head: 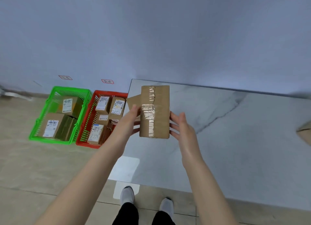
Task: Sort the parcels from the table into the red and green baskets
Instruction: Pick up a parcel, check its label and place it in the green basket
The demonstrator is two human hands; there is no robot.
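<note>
parcel [158, 112] shows only tape [149, 109], so my left hand [132, 119] grips one edge while my right hand [182, 129] presses flat-fingered opposite, probably to find its label

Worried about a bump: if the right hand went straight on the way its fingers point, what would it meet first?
The taped cardboard parcel: the right hand points its straight fingers at the parcel's right side and seems to be touching it. The left hand holds the other side.
</note>
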